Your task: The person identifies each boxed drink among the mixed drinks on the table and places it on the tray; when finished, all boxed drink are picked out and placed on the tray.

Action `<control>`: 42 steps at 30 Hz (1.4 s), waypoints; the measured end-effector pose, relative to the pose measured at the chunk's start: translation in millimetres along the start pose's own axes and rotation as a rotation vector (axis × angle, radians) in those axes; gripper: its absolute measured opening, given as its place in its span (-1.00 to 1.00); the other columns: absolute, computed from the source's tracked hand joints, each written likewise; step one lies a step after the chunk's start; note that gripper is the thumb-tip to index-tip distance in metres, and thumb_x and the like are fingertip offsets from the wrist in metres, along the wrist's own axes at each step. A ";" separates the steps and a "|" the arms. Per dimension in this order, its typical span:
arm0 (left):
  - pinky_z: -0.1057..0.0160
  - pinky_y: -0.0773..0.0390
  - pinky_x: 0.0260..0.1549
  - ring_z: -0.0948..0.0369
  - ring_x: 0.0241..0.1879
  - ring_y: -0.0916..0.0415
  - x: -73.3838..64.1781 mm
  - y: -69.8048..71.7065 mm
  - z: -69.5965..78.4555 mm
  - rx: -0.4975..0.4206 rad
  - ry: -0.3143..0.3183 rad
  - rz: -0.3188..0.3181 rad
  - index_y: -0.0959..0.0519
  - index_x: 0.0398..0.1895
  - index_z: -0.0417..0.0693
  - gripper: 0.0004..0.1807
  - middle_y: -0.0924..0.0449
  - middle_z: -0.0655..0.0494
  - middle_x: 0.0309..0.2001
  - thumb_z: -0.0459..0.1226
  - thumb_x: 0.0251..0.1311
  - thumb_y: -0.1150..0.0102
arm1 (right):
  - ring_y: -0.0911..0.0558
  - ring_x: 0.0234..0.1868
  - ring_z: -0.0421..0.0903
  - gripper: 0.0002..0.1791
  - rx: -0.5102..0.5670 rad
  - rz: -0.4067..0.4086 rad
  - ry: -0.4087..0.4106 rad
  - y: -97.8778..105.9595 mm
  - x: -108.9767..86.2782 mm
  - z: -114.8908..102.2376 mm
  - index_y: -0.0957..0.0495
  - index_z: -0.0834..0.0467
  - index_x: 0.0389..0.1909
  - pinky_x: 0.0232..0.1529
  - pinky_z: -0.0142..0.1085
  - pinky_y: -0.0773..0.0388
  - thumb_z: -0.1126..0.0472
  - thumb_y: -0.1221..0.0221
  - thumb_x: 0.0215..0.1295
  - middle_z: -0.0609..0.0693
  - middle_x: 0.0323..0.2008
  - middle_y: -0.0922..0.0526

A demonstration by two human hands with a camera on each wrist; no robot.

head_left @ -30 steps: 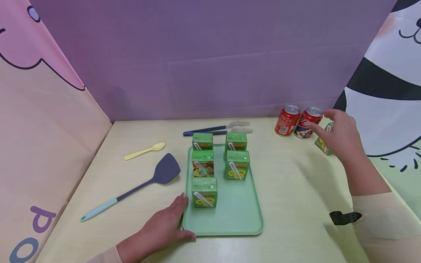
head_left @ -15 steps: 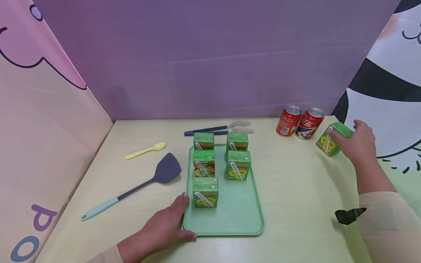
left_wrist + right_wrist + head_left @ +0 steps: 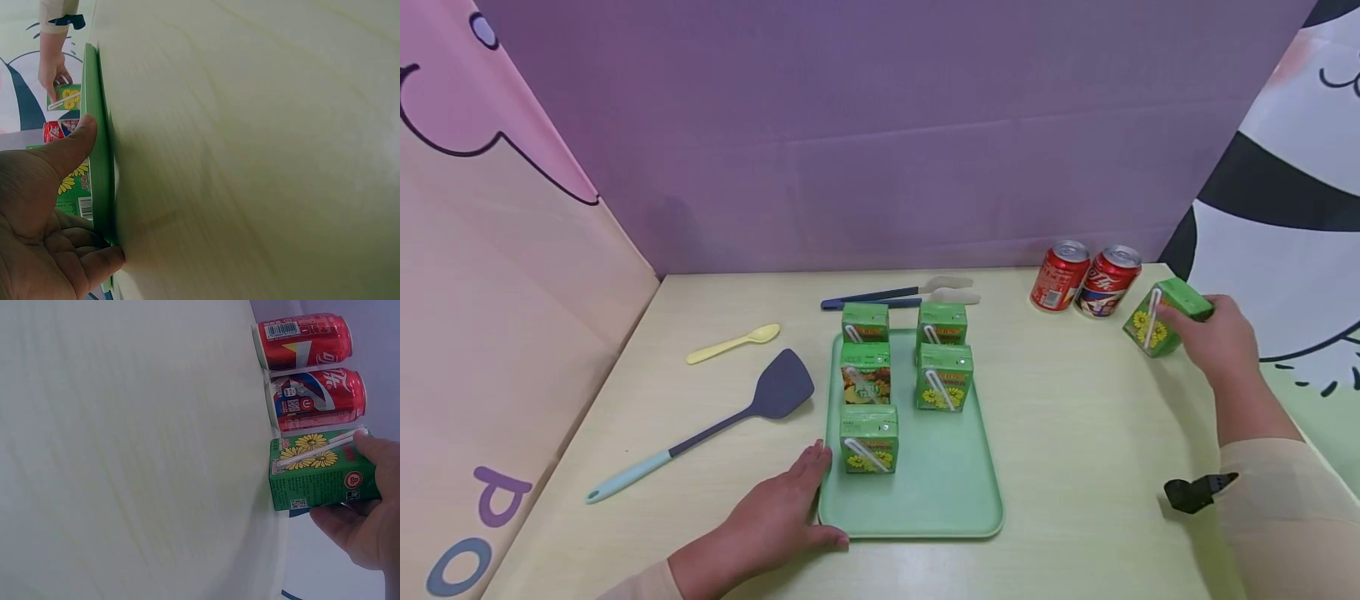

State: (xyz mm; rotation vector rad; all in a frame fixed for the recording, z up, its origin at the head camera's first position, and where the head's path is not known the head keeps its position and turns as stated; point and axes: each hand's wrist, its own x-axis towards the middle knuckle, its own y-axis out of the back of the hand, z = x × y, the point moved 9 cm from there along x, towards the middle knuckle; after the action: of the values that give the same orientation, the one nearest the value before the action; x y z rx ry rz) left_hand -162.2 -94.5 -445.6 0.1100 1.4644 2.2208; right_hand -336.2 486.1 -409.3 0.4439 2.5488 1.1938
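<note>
My right hand (image 3: pixel 1225 343) grips a green drink carton (image 3: pixel 1157 321) with yellow flowers and a white straw on its front. The thumb lies at the straw side and the fingers are on the opposite side, as the right wrist view shows. The carton's base is at the table surface, right of two red soda cans. My left hand (image 3: pixel 771 512) holds the near left corner of a light green tray (image 3: pixel 947 500), thumb at the front edge, fingers along the left side. Several similar cartons (image 3: pixel 868 442) stand on the tray in two columns.
Two red cans, one left (image 3: pixel 1060 277) and one right (image 3: pixel 1108 283), stand at the back right. Tongs (image 3: pixel 887 298) lie behind the tray. A yellow spoon (image 3: pixel 733 343) and a dark spatula with a light blue handle (image 3: pixel 700 433) lie to its left. A purple backdrop (image 3: pixel 880 150) rises behind.
My right hand has moved from beside the right can to the carton's right side and closed on it. The left hand has stayed at the tray's corner.
</note>
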 end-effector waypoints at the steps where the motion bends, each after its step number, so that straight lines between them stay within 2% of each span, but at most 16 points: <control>1: -0.10 -0.43 0.22 -0.08 0.47 -0.10 -0.1 -0.2 -0.1 -0.002 0.001 -0.001 -0.11 0.50 -0.26 0.19 -0.04 -0.22 0.52 0.25 -0.06 -0.38 | -0.26 0.19 0.44 0.25 -0.002 0.009 0.003 0.8 -0.6 0.2 0.20 0.43 0.48 0.07 0.30 -0.42 -0.54 0.12 0.20 0.52 0.32 -0.13; 6: -0.11 -0.41 0.24 -0.07 0.49 -0.08 -0.1 -0.8 0.2 -0.009 0.005 -0.008 -0.11 0.50 -0.24 0.20 -0.04 -0.19 0.52 0.25 -0.07 -0.38 | -0.30 0.16 0.41 0.22 -0.007 0.033 0.012 1.4 -4.2 -1.6 0.14 0.42 0.47 -0.02 0.25 -0.46 -0.53 0.11 0.21 0.51 0.30 -0.18; 9: -0.11 -0.41 0.24 -0.06 0.49 -0.08 0.1 -0.8 0.5 -0.007 0.007 -0.012 -0.11 0.50 -0.24 0.19 -0.04 -0.18 0.53 0.25 -0.07 -0.38 | -0.33 0.12 0.39 0.22 -0.026 0.036 0.035 0.1 -8.4 -9.5 0.09 0.43 0.46 -0.14 0.14 -0.51 -0.53 0.10 0.19 0.49 0.27 -0.21; 15: -0.11 -0.42 0.22 -0.06 0.48 -0.10 0.3 -1.0 0.3 -0.006 0.014 -0.013 -0.12 0.50 -0.22 0.19 -0.05 -0.17 0.52 0.25 -0.07 -0.38 | -0.38 0.01 0.32 0.12 -0.057 0.037 0.135 -5.0 -22.0 -40.5 -0.07 0.45 0.36 -0.37 -0.19 -0.48 -0.49 0.07 0.23 0.44 0.16 -0.31; 21: -0.10 -0.42 0.23 -0.06 0.48 -0.09 0.1 -0.2 0.5 -0.005 0.006 -0.006 -0.12 0.50 -0.24 0.19 -0.06 -0.19 0.52 0.24 -0.07 -0.39 | -0.41 -0.04 0.27 -0.02 -0.068 0.011 0.232 -13.9 -41.9 -75.4 -0.15 0.38 0.28 -0.45 -0.32 -0.44 -0.43 0.03 0.27 0.38 0.08 -0.38; 30: -0.10 -0.42 0.23 -0.06 0.49 -0.09 -0.2 0.3 0.5 -0.006 0.003 -0.005 -0.12 0.50 -0.25 0.19 -0.05 -0.19 0.52 0.24 -0.07 -0.39 | -0.47 0.04 0.24 -0.26 -0.085 -0.097 0.427 -32.6 -90.3 -133.6 -0.26 0.29 0.20 -0.35 -0.30 -0.49 -0.25 -0.12 0.32 0.30 0.08 -0.47; 37: -0.10 -0.41 0.24 -0.06 0.49 -0.09 0.4 0.0 -1.0 -0.009 0.009 -0.007 -0.12 0.50 -0.24 0.18 -0.05 -0.19 0.52 0.23 -0.06 -0.39 | -0.56 -0.06 0.14 -0.46 -0.097 -0.209 0.568 -54.5 -135.3 -167.4 -0.34 0.18 0.08 -0.34 -0.25 -0.55 -0.10 -0.21 0.29 0.19 -0.03 -0.58; 42: -0.10 -0.41 0.24 -0.07 0.48 -0.09 1.1 0.1 -1.3 -0.006 0.007 -0.006 -0.11 0.50 -0.25 0.18 -0.05 -0.20 0.52 0.24 -0.06 -0.39 | -0.61 -0.17 -0.01 -0.57 -0.079 -0.294 0.661 -74.4 -166.1 -185.9 -0.41 0.08 -0.03 -0.31 -0.28 -0.60 -0.03 -0.31 0.22 0.03 -0.18 -0.63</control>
State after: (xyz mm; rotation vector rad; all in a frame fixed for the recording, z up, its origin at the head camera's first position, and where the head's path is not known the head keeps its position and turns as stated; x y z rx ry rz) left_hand -163.6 -95.1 -446.3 0.0958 1.4604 2.2231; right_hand -268.0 247.4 -331.6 -0.4077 2.9250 1.4970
